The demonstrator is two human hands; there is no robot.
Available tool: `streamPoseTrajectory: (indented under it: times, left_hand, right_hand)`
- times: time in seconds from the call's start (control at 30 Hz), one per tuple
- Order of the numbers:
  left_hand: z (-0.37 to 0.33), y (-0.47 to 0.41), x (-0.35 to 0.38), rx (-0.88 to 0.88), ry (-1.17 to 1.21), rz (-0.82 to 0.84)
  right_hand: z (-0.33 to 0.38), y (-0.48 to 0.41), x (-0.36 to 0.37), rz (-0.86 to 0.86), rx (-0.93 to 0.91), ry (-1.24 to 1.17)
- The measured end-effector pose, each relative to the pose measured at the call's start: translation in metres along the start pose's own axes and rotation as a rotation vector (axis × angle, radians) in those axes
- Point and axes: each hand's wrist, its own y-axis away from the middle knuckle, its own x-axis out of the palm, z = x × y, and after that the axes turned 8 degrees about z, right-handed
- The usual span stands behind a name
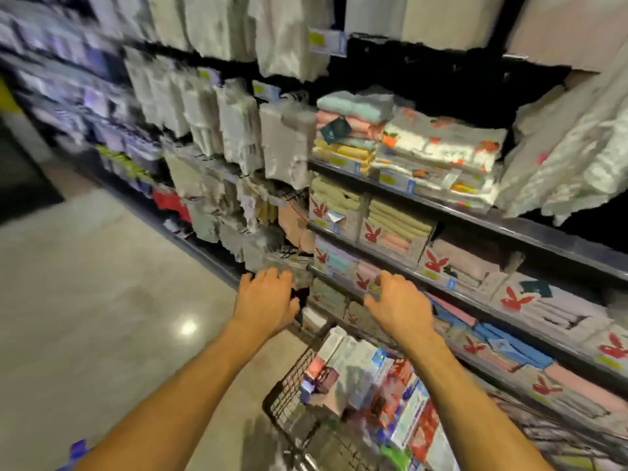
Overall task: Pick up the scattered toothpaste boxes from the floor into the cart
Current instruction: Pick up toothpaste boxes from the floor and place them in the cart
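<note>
A black wire cart (289,385) stands at the lower middle, piled with several toothpaste boxes (404,419) in white, red and blue. Both my arms reach forward over it. My left hand (268,300) hovers past the cart's far end with its fingers spread and loosely bent, and nothing shows in it. My right hand (397,307) is level with it, close to the lower shelf edge. Its fingers hang loosely curled and hold nothing. The picture is blurred by motion.
Shelves (475,219) of folded towels and boxed linen run along the right, close beside the cart. Hanging packs of cloth (238,130) fill the rack ahead. Shiny beige floor (102,300) stretches to the left, with a dark mat (23,185) at the far left.
</note>
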Motion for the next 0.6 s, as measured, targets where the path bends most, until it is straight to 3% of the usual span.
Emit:
streamPoseTrajectory:
  times: [0.33, 0.6]
  left_hand:
    - [0.245, 0.197, 0.024, -0.567, 0.019, 0.038]
    - [0.378, 0.315, 0.096, -0.7, 0.091, 0.117]
  right_hand:
    - [0.276, 0.021, 0.052, 0.075, -0.576, 0.064]
    - [0.426, 0.072, 0.145, 0.21, -0.606, 0.009]
